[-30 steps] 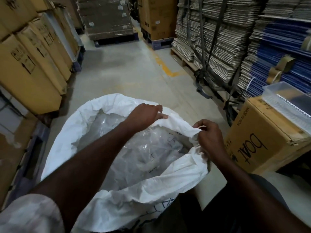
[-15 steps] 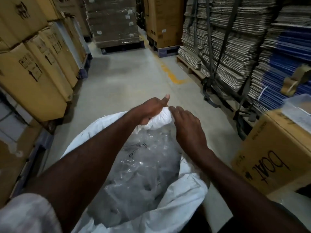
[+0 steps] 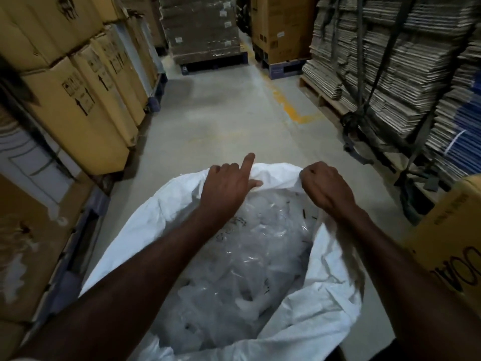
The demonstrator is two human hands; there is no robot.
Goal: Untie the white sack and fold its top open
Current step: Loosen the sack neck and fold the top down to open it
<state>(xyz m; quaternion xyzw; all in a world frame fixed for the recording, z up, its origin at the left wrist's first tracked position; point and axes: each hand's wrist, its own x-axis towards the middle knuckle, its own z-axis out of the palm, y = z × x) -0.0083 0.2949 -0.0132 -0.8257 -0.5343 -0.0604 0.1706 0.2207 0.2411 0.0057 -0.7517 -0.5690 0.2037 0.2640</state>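
Observation:
The white sack stands open on the floor below me, its mouth wide and its rim rolled outward. Inside it lies a mass of clear plastic bags. My left hand grips the far rim of the sack, thumb under the fabric, index finger pointing forward. My right hand holds the same far rim a little to the right, fingers curled round the fabric. No tie is visible on the sack.
Stacked brown cartons line the left side. Strapped piles of flattened cardboard on pallets line the right. A carton with black lettering stands close at my right. A bare concrete aisle with a yellow floor line runs ahead.
My right hand has moved from beside the left hand to the right along the far rim, spreading it wider. The view has tilted up toward the aisle.

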